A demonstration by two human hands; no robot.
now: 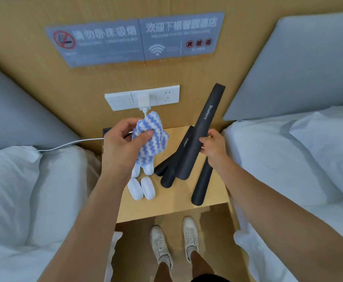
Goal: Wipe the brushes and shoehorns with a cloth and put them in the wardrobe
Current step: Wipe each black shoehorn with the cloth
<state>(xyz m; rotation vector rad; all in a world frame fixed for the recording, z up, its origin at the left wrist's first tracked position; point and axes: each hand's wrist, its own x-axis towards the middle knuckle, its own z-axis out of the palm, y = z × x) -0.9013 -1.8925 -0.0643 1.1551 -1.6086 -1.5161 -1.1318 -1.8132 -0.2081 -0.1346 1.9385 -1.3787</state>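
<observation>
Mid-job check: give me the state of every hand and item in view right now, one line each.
left hand: grips the cloth, raised above the nightstand
cloth: bunched, hanging from the hand
right hand: holds one shoehorn
held shoehorn: lifted, tilted, top end up toward the wall
other shoehorns: lying on the nightstand
white brushes: lying side by side on the nightstand
charger: plugged into the wall socket
</observation>
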